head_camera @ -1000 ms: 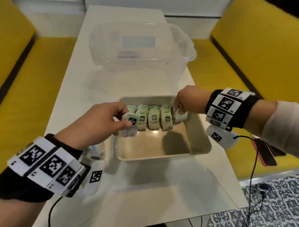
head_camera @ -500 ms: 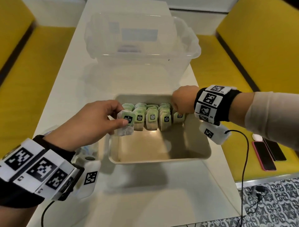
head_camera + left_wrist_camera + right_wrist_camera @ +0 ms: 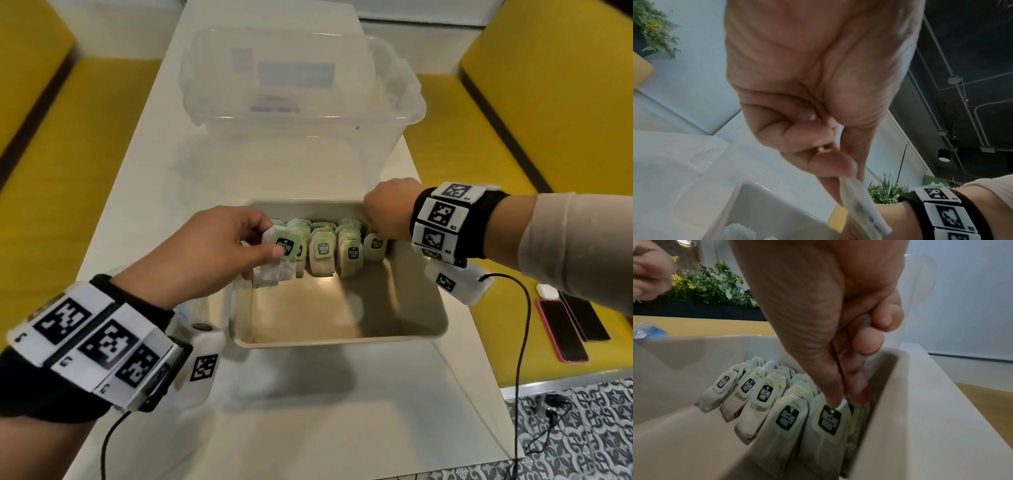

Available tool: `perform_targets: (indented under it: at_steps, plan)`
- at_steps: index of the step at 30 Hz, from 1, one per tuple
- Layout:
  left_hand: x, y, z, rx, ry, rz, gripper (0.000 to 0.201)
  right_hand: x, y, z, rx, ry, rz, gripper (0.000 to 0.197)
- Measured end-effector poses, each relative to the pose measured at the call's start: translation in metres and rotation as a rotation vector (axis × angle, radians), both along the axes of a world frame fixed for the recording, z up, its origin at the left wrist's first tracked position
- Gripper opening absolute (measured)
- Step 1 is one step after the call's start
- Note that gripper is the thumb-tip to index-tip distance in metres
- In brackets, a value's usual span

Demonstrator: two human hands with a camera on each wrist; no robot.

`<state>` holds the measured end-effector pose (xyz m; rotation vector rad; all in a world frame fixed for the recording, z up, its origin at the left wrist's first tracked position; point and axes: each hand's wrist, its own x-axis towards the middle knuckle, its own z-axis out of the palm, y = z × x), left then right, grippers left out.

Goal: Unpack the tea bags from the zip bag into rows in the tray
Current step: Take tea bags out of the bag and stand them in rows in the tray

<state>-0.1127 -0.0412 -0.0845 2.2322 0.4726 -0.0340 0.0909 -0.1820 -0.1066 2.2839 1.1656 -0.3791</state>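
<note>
A beige tray (image 3: 342, 330) lies on the white table, with rows of green-tagged tea bags (image 3: 323, 251) standing at its far end. My left hand (image 3: 270, 248) pinches one tea bag (image 3: 279, 255) by its top, just above the tray's left end of the rows; the left wrist view shows that tea bag (image 3: 863, 209) hanging edge-on from thumb and fingers. My right hand (image 3: 376, 230) reaches down at the right end. There, thumb and finger of the right hand (image 3: 842, 400) pinch the top of the rightmost tea bag (image 3: 826, 426), which stands against the tray wall (image 3: 898, 386).
A large clear plastic bin (image 3: 301, 102) stands just beyond the tray. A crumpled clear-and-blue bag (image 3: 647, 332) lies left of the tray. Phones (image 3: 561, 329) rest on the yellow bench at right. A black cable (image 3: 522, 342) hangs from my right wrist.
My right hand has lowered its tea bag into the right end of the rows. My left hand keeps its tea bag and has shifted slightly toward the left end.
</note>
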Motion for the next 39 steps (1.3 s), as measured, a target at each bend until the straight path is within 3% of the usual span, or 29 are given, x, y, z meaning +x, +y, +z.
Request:
perform_targets:
  at_steps: [4, 7, 11, 12, 17, 20, 24, 28, 31, 39]
  plan:
    - [0.011, 0.0, 0.006, -0.011, -0.03, -0.007, 0.011, -0.002, -0.003, 0.012, 0.015, 0.023, -0.008, 0.01]
    - [0.022, -0.001, 0.008, -0.02, -0.053, -0.011, 0.012, -0.005, -0.005, 0.031, 0.152, 0.1, 0.005, 0.023]
    - [0.034, -0.005, 0.01, -0.03, -0.086, -0.021, 0.014, -0.032, -0.003, 0.071, 0.534, 0.582, -0.113, 0.031]
    - [0.036, -0.008, 0.011, -0.024, -0.092, -0.03, 0.014, -0.039, -0.003, 0.077, 0.603, 0.632, -0.12, 0.028]
    - [0.043, -0.022, 0.012, -0.025, -0.118, -0.051, 0.018, -0.053, -0.004, 0.085, 0.72, 0.512, -0.05, 0.01]
    - [0.044, -0.029, 0.013, -0.031, -0.098, -0.11, 0.023, -0.049, -0.008, 0.091, 0.742, 0.55, -0.077, 0.01]
    - [0.048, -0.033, 0.012, 0.02, -0.099, -0.132, 0.021, -0.043, -0.016, 0.096, 0.708, 0.568, -0.076, 0.009]
    - [0.044, -0.025, 0.008, 0.123, -0.013, -0.133, 0.037, -0.029, -0.024, 0.088, 0.561, 0.421, -0.06, 0.008]
    - [0.037, -0.01, 0.003, 0.219, 0.049, -0.089, 0.034, -0.018, -0.026, 0.07, 0.391, 0.261, -0.021, 0.007]
    - [0.017, 0.027, -0.012, 0.424, 0.176, 0.008, 0.037, -0.003, -0.019, 0.012, 0.053, 0.183, 0.009, 0.013]
